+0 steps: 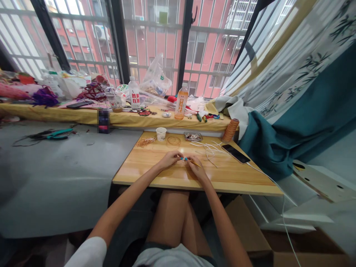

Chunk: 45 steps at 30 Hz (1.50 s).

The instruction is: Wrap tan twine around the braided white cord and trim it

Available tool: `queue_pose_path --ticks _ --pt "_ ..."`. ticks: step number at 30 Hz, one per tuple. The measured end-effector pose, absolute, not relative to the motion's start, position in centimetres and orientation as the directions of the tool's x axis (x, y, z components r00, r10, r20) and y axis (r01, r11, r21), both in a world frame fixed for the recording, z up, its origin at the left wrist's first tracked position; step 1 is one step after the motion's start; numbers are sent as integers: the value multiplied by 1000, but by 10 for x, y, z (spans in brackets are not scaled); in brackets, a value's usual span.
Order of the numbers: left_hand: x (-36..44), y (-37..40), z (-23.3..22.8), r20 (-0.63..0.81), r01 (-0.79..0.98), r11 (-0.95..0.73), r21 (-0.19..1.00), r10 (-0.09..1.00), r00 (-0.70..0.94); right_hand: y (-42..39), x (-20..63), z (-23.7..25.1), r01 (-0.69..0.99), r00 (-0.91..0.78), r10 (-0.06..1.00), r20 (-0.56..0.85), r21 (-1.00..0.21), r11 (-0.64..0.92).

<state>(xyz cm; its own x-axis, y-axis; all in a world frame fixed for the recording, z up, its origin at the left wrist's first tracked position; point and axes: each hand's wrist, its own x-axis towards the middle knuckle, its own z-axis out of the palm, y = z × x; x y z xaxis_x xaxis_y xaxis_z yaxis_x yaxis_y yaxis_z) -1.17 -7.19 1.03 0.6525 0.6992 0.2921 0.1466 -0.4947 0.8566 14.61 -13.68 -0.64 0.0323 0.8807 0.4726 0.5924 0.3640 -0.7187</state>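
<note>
Both hands meet above the wooden table [155, 170], thumbs and fingertips almost touching. My left hand [171, 158] is closed in a pinch on something tiny and pale that I cannot make out. My right hand [197, 168] is closed around a thin golden stick-like tool [195, 163], its tip pointing toward the left fingertips. Blue nails show on both hands. Beyond them lie a coil of thin brown cord [173, 141], a white paper cup [161, 134] and a clear box of small pieces [193, 137]. Loose white cords [211, 148] spread right of my right hand.
A phone [236, 153] with a white cable and a spool of brown cord [230, 130] sit at the right. Bottles, including an orange drink [181, 102], line the cloth-covered sill. Teal-handled pliers [59, 134] rest on the grey surface at left. A loose tan thread bundle [146, 141] lies beside the cup.
</note>
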Motion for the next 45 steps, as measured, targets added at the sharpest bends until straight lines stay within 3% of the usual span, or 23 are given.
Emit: queue_pose_path --ticks 12,26,36,45 --pt "-12 -72 7 365 121 -604 787 615 699 -135 149 -12 604 -10 888 461 -705 373" --pt "-11 -68 0 279 80 -475 876 635 721 -136 149 -11 607 -106 894 436 -683 405" --pt "-13 -78 11 321 197 -600 775 643 695 -134 146 -12 590 -78 900 428 -708 388" --pt "-12 -69 9 206 80 -356 931 695 689 -136 145 -7 617 10 881 473 -696 367"
